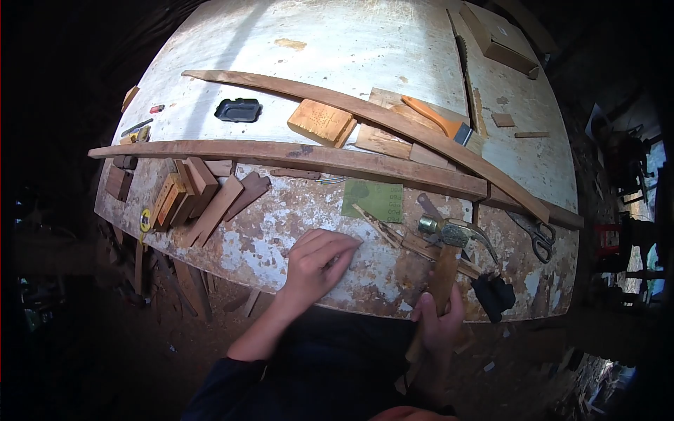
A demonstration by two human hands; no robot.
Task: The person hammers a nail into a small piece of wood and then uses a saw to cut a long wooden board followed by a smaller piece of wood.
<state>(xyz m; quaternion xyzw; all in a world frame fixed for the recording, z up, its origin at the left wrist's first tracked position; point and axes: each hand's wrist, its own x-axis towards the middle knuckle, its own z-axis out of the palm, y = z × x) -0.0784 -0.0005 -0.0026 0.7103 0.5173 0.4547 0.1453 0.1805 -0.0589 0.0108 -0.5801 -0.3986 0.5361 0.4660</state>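
Worktable (pixel 337 42) w/ scissors (pixel 542 242) nr hammer (pixel 455 234).

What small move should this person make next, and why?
Perhaps ease the hammer towards the left hand. The right hand grips its handle, with the head off to the side, and the left fingertips are together by the workbench; whether they pinch anything is too small to tell.
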